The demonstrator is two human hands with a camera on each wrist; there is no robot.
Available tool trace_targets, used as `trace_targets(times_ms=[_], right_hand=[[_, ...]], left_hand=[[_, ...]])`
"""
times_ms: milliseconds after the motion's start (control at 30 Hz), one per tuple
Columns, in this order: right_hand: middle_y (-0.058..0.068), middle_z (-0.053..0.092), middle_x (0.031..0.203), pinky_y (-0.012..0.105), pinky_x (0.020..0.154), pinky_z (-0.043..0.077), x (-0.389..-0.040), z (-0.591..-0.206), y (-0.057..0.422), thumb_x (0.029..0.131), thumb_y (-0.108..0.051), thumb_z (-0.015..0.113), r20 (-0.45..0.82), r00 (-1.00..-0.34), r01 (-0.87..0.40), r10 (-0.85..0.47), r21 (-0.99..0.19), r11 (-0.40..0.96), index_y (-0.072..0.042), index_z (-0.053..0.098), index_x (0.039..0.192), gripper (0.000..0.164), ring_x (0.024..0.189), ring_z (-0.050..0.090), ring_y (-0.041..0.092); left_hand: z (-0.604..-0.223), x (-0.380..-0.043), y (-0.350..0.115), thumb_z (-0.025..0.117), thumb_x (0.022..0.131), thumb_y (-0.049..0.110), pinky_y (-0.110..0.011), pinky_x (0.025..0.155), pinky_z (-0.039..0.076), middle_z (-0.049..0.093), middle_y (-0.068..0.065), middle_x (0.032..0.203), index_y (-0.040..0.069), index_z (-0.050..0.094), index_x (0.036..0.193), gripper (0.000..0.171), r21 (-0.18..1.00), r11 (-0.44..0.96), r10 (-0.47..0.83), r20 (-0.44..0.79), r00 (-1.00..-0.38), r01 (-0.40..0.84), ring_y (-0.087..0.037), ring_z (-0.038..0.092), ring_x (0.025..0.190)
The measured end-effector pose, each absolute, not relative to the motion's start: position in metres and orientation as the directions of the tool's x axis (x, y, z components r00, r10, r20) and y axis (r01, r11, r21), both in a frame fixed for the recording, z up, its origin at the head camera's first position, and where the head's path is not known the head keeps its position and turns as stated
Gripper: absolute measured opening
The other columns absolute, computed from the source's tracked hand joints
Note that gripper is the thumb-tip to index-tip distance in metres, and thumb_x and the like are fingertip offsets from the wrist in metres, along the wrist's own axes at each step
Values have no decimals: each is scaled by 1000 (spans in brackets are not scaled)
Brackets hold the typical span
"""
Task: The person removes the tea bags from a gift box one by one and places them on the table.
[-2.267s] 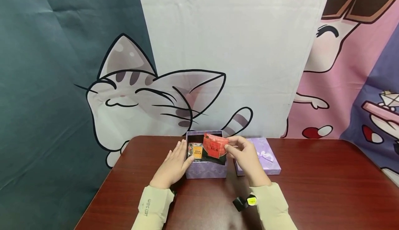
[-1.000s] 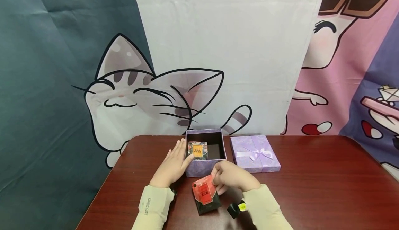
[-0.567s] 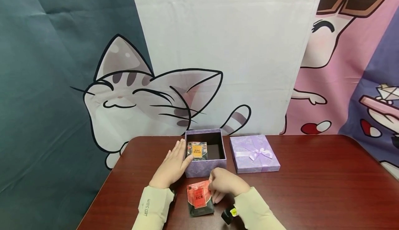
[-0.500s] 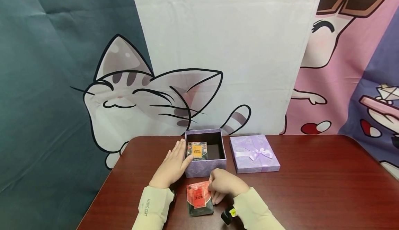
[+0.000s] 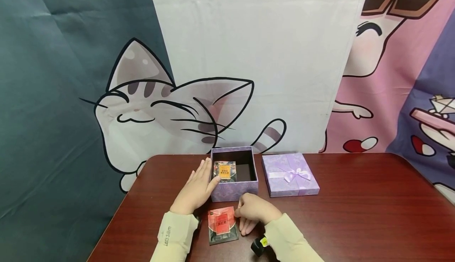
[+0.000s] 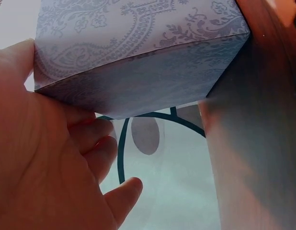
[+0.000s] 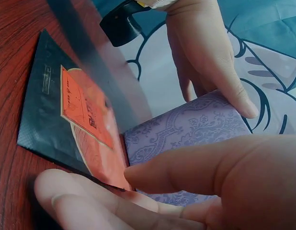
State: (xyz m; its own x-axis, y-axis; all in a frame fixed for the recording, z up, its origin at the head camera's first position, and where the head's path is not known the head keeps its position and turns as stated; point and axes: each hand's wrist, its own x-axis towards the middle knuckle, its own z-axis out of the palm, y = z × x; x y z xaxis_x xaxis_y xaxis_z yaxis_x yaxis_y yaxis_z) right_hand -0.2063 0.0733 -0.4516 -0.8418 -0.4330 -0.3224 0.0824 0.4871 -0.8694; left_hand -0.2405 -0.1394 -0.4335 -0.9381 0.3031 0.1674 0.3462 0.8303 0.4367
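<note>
An open purple patterned gift box stands mid-table. Inside, at its left, lies a dark packet with a yellow label. My left hand rests with straight fingers along the box's left wall, its thumb by the front left corner. In front of the box a red and black sachet lies flat on the table. My right hand is at the sachet's right edge. In the right wrist view a fingertip is at the sachet's corner, the other fingers apart from it, loosely bent.
Right of the box lies its purple lid with a ribbon bow. All stand on a reddish-brown table. A printed cloth with a cartoon cat hangs behind the table's far edge. A black wrist device sits below the right sleeve.
My right hand has lifted the red sachet out of the box and laid it in front. Over the last half second the sachet has slid left and the fingers have loosened. Left hand unmoved.
</note>
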Motion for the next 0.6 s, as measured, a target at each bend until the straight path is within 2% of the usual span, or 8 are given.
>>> trace_targets(times_ms=[400,600], right_hand=[[15,66,57,35,44,57,-205,-440,76,92,-3,61,-266,-844,10,-465,-876,483,2,59,76,17,44,66,22],[13,66,60,34,47,58,-208,-429,82,97,-9,62,-199,-859,-40,-471,-892,450,1,60,80,20,48,67,21]], left_hand=[[-435,-242,-140,48,106,43,-58,122,18,21,-13,167,0,26,159,72,422,841,292,175,-940,339,-30,16,155],[-435,-243,-142,49,106,44,-58,122,17,24,-12,166,3,28,160,71,402,844,301,195,-934,356,-30,19,154]])
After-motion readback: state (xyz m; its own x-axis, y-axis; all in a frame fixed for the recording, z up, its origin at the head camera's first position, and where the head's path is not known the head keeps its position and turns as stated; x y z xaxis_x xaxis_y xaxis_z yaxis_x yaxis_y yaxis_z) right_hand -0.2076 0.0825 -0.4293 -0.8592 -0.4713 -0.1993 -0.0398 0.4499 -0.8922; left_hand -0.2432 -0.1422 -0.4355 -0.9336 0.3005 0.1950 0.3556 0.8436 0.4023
